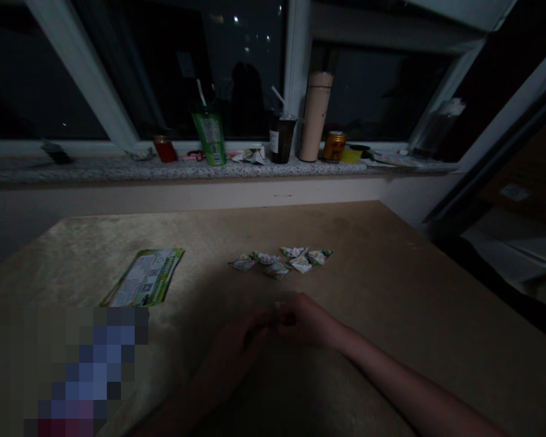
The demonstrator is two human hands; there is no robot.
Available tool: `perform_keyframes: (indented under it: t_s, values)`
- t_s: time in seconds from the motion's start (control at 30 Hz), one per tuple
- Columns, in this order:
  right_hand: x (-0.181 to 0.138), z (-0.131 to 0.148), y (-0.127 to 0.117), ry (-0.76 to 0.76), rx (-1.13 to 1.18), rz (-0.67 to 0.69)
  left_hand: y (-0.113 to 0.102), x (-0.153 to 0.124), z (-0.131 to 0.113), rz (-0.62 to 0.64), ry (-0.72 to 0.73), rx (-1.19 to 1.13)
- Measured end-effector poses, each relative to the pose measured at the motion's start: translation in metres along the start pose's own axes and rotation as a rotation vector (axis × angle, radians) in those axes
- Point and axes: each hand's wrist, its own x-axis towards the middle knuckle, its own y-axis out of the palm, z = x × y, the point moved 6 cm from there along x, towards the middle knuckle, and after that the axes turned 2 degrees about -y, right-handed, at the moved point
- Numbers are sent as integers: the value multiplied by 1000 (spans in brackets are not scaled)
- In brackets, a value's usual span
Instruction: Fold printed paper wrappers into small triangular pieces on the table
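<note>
Low over the table, my left hand (246, 340) and my right hand (307, 321) meet at the fingertips. Both are closed in a pinch. A tiny pale bit (278, 305) shows between them, but the dim light and my fingers hide what it is. Just beyond my hands lie several small folded paper pieces, printed green and white, among them a front one (277, 271), a left one (242, 262) and a right one (320, 257). To the left rests a flat green printed packet (143, 278), apart from my hands.
The wooden table (368, 291) reaches to a wall under a stone sill (136, 173). On the sill stand a green cup (212, 136), a dark drink cup (282, 139), a pink flask (316, 118), a gold can (334, 147) and a red jar (165, 149). Pixelation covers the lower left.
</note>
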Motion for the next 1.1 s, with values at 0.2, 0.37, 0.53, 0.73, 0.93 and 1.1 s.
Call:
perform_keyframes:
  t_s: [0.2,0.37,0.53,0.73,0.93,1.1]
  values:
    - [2,-2,-1,-38,84,19,6,-7,-2,-25,50,221]
    - [3,-11,-2,28,294,71,6,-9,-12,-77,199,429]
    - [4,-20,1,113,496,90,7,-10,-13,-37,241,495]
    - [7,-18,-7,78,832,-32,8,-13,-12,-24,252,563]
    - [3,-22,-10,213,1067,-147,15,-12,-17,68,356,714]
    - [3,-27,-11,266,1163,-211,14,-11,-17,77,358,759]
